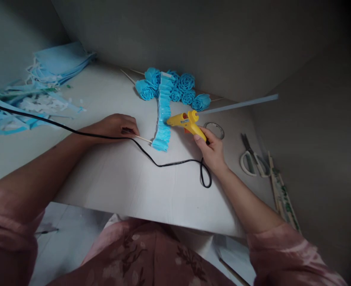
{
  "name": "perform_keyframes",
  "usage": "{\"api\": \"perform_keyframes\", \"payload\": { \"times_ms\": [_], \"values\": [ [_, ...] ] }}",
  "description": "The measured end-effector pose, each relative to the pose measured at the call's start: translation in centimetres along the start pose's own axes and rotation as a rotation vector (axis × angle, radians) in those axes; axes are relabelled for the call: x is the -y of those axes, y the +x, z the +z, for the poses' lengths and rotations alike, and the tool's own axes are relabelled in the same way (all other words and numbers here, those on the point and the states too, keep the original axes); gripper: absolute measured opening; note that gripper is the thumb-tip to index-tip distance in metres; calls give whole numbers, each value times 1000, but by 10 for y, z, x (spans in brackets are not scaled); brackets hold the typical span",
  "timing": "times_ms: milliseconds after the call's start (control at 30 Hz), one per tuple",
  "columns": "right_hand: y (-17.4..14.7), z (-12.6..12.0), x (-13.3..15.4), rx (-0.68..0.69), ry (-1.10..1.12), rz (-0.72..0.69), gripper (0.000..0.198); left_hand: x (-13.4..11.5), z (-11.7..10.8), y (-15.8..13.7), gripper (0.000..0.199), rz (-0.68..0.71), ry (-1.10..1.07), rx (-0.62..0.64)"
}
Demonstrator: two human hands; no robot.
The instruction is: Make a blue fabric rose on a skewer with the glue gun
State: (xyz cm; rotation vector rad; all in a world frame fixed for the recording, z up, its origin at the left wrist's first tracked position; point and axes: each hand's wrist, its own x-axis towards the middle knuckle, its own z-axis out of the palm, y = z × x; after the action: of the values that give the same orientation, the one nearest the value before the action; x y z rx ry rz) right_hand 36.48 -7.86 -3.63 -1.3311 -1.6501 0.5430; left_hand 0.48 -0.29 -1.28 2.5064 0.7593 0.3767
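My left hand [118,126] is closed on a thin wooden stick [143,139], whose far end meets the lower end of a pleated blue strip [164,107]. In my right hand [211,149] is a yellow glue gun [187,122], its nozzle at the strip's right edge about midway along; whether it touches cannot be made out. From the gun, a black cord [175,163] loops over the table and crosses my left wrist. Behind the strip lie several blue rolled flowers [186,81] on sticks, partly covered by its upper end.
White-handled scissors [253,157], a tape roll [215,130] and a long pale strip [241,104] lie to the right. A stack of blue face masks [62,63] and cut scraps [29,107] are at left. Walls stand behind and at right.
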Motion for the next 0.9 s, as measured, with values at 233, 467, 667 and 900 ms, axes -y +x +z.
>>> {"api": "perform_keyframes", "payload": {
  "times_ms": [233,467,667,900],
  "values": [
    [0,-1,2,18,-12,-3,45,-1,0,0,34,-8,-2,-10],
    [0,-1,2,-3,-22,3,45,1,1,0,37,-1,16,-23],
    [0,-1,2,9,-3,13,44,2,2,0,36,-12,6,-15],
    [0,-1,4,-4,3,28,44,0,1,0,39,-14,-3,-23]
  ]
}}
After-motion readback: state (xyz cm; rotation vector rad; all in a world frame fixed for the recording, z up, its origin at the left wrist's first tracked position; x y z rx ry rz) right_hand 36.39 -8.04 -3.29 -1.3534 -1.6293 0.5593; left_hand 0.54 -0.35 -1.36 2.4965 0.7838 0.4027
